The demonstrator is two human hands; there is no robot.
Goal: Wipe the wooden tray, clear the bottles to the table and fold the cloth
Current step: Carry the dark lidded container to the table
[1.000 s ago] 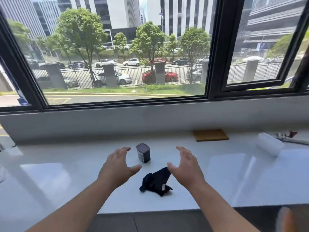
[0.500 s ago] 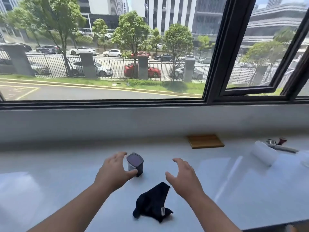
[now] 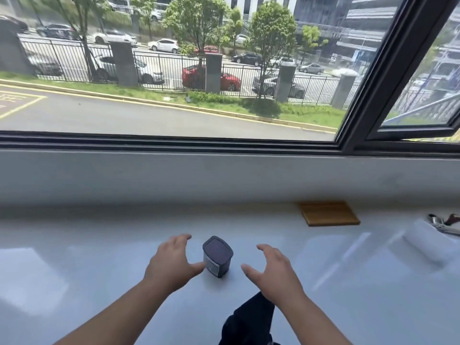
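Observation:
A small bottle (image 3: 218, 256) with a dark square lid stands upright on the glossy white table (image 3: 74, 270). My left hand (image 3: 171, 263) is open just left of it, thumb tip at the bottle's side. My right hand (image 3: 272, 272) is open to the bottle's right, a gap between them. A crumpled dark cloth (image 3: 249, 319) lies on the table under my right wrist, partly hidden by it. The flat wooden tray (image 3: 328, 213) sits at the back right against the wall, with nothing on it.
A white roll (image 3: 420, 241) lies at the right, with metal tools (image 3: 445, 224) behind it. The grey window sill wall (image 3: 224, 175) bounds the table at the back, below a large window.
Both hands have reached forward toward the bottle, now flanking it. The camera has moved closer and tilted, so the cloth has slid toward the bottom edge of the view.

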